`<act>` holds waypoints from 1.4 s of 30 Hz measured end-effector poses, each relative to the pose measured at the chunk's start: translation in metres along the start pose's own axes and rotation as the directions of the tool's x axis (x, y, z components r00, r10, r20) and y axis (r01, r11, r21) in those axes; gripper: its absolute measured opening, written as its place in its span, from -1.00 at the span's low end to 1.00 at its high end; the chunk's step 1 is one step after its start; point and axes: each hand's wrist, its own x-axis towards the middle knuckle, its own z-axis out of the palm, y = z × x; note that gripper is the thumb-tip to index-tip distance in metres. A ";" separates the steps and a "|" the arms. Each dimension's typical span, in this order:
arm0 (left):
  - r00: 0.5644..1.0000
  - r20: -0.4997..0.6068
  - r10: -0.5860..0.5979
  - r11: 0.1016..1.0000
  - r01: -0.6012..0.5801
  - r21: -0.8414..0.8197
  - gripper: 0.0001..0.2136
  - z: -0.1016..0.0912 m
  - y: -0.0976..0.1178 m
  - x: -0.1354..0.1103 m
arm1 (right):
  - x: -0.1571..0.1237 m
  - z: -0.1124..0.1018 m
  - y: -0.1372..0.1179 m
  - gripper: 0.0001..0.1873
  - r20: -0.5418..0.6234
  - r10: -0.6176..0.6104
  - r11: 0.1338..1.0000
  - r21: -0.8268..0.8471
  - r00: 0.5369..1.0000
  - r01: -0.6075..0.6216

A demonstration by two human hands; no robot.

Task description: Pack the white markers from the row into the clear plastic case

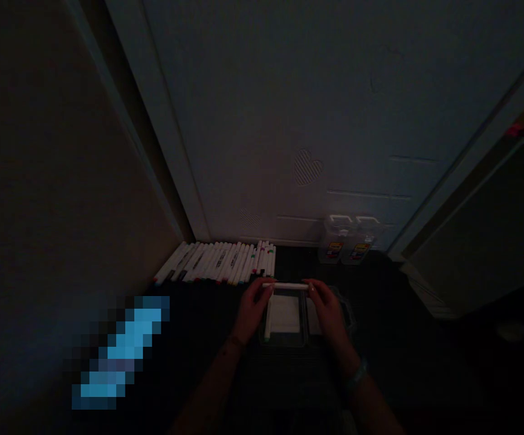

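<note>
Between my two hands a white marker (291, 286) is held level, one end in each hand's fingertips. My left hand (251, 305) pinches its left end, and my right hand (326, 302) pinches the right end. Below it lies an open clear plastic case (284, 345) with a hinged lid half to the right, partly covered by my right hand. Inside the case's left half, a single white marker (268, 323) with a green tip stands along the left wall, beside a pale sheet (286, 314). The scene is dim, so fine detail is lost.
A long row of white markers (219, 263) with coloured ends lies along the wall at the back left. Two clear containers with handles, a left one (333, 241) and a right one (360, 243), stand at the back right. A blurred-out bright rectangle (126, 347) lies at left.
</note>
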 end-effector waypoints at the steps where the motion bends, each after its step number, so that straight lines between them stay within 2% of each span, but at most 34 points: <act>1: 1.000 0.001 -0.013 1.000 0.013 -0.025 -0.72 0.000 -0.001 0.001 | 0.000 0.000 0.000 -0.66 -0.002 -0.004 1.000 0.000 1.000 0.004; 13: 1.000 -0.017 0.018 0.999 -0.018 -0.047 -0.68 -0.001 -0.007 0.003 | -0.001 -0.002 0.005 -0.61 -0.020 -0.027 1.000 0.011 0.999 0.027; 19: 0.999 -0.034 0.029 0.997 -0.032 -0.067 -0.68 -0.003 -0.012 0.003 | -0.002 -0.002 0.003 -0.60 -0.028 -0.041 0.996 0.079 0.999 0.043; 29: 0.999 -0.053 0.007 0.996 -0.012 -0.094 -0.62 -0.004 -0.008 0.005 | -0.004 0.000 -0.004 -0.58 -0.004 -0.069 0.990 0.121 0.998 0.069; 42: 0.998 -0.055 0.026 0.994 -0.031 -0.101 -0.67 -0.004 -0.009 0.004 | -0.006 -0.002 -0.002 -0.56 0.015 -0.025 0.990 0.137 1.000 0.023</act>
